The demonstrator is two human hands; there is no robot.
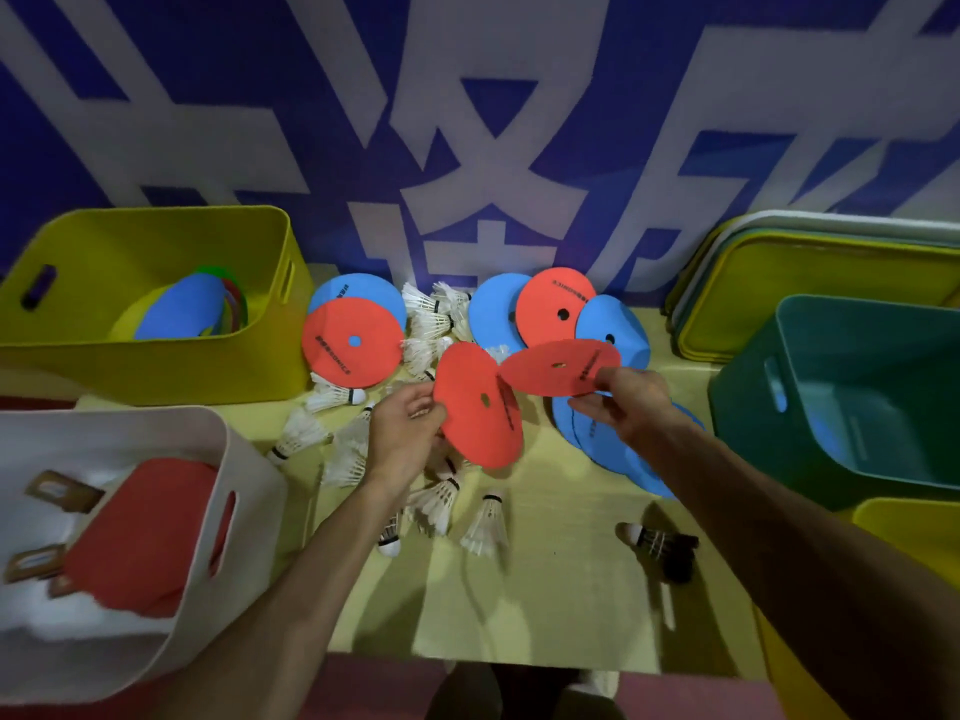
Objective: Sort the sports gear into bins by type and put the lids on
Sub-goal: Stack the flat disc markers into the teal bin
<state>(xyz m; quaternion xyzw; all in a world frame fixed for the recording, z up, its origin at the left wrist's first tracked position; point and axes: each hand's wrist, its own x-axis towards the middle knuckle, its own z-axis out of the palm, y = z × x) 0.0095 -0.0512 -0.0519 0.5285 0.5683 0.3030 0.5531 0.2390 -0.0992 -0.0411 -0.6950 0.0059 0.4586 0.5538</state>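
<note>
My left hand (402, 433) grips the edge of a red flat disc marker (478, 413), held tilted above the floor mat. My right hand (623, 402) pinches a second red disc (556, 374), lifted just to the right so the two discs nearly touch. More red and blue discs (353, 340) lie on the mat behind, and blue ones (613, 444) lie under my right wrist. White shuttlecocks (441, 504) are scattered around and beneath my hands. A yellow bin (156, 366) at the far left holds several coloured discs.
A white bin (208, 511) at the near left holds red table tennis paddles. A green bin (743, 402) stands at the right with a blue disc inside. Stacked lids (727, 283) lean against the wall at the far right. A dark shuttlecock (660, 545) lies near right.
</note>
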